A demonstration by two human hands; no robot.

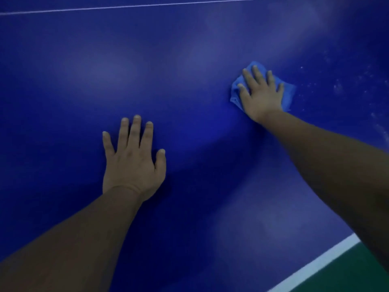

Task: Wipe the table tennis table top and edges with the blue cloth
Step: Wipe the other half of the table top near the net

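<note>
Two hands on table top (189,60). Right hand (260,93), fingers straight, presses flat on blue cloth (288,95) at 2 o'clock; cloth beneath palm. Left hand (132,163) splayed flat, 7 o'clock, bare.

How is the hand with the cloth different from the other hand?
The right hand presses flat on the crumpled blue cloth; the left hand rests on the bare table top with nothing under it. The right hand reaches farther away, near pale dusty specks; the left hand lies nearer. Both lie palm down with fingers straight and spread.
</note>
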